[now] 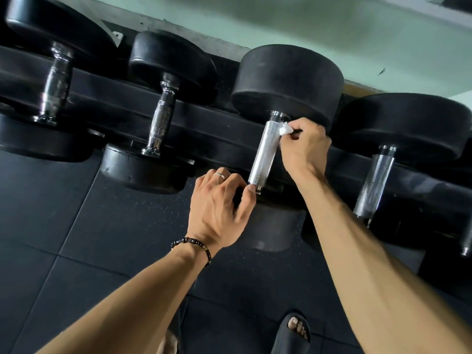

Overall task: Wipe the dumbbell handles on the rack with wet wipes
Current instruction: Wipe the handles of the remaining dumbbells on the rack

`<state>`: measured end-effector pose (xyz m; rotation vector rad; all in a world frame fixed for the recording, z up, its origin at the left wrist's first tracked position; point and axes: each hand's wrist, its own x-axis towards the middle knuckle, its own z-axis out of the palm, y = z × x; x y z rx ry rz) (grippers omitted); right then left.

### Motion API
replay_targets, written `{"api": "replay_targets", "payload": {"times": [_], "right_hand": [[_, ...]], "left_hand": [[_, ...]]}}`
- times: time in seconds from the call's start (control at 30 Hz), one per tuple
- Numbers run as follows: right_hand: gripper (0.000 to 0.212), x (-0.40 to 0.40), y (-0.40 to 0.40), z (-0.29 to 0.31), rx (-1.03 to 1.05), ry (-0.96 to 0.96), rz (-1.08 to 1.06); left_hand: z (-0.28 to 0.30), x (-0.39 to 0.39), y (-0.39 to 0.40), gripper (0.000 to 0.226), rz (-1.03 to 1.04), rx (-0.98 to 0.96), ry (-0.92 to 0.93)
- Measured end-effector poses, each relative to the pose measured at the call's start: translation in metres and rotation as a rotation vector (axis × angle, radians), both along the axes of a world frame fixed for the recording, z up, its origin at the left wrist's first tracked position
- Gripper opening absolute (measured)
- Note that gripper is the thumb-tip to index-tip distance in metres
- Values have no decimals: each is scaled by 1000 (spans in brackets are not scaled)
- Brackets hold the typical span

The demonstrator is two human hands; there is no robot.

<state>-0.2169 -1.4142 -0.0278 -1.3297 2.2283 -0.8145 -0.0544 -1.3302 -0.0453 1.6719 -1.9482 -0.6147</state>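
Up close, the right hand [304, 146] pinches a wadded wet wipe [285, 129] against the top of the knurled dumbbell handle [265, 152]. The left hand [219, 208], fingers curled, grips the dumbbell's near end.

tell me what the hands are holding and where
The right hand pinches a bunched white wet wipe against the handle's far end. The left hand grips the dumbbell's near end.
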Motion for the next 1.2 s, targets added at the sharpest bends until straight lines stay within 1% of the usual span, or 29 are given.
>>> {"api": "replay_targets", "payload": {"times": [0.07,0.13,0.2,0.23,0.37,0.47,0.57,0.6,0.67,0.7,0.73,0.77,0.87,0.9,0.97,1.0,1.03,1.07,1.13,1.17,1.2], "right_hand": [[4,0,13,2,81,9,56],[12,2,39,8,251,7,200],[10,0,50,12,373,-38,296],[10,-2,45,12,372,-40,299],[9,-5,26,10,212,-80,210],[6,-4,33,8,205,-101,226],[13,-9,30,10,176,-130,232],[13,-12,29,11,201,-114,272],[13,-14,35,10,355,-67,415],[13,-14,40,8,430,-79,473],[13,-15,43,6,451,-100,493],[12,-15,43,4,414,-108,465],[9,-14,35,1,209,-122,274],[9,-14,34,0,212,-120,272],[11,-14,42,-3,312,-98,385],[12,-14,48,-4,363,-112,434],[12,-15,50,-5,378,-137,433],[12,-15,47,-5,334,-146,381],[12,-15,29,-8,177,-152,200],[12,-14,21,-8,118,-205,118],[12,-13,17,-11,119,-253,75]], "left_hand": [[0,0,1,41,-1,3,1],[0,0,1,41,3,0,-3],[0,0,0,42,2,-4,-3],[0,0,0,42,0,-2,-3],[-1,0,0,42,-6,3,-9],[0,1,0,43,-9,6,-12],[0,1,0,44,-7,5,-9],[0,0,0,44,-7,6,-6],[1,0,0,43,-8,7,-2],[1,1,0,42,-8,4,-3],[1,1,0,41,-7,1,-2],[1,1,0,41,-8,1,-2],[1,0,0,42,-10,7,5],[1,0,-1,43,-11,11,7],[1,0,0,42,-11,12,5],[1,0,0,42,-12,7,3],[1,0,0,42,-11,4,1],[0,1,-1,42,-10,4,2],[0,0,-1,43,-13,3,2],[0,0,-1,43,-15,4,0],[0,1,-1,44,-16,7,-4]]}}
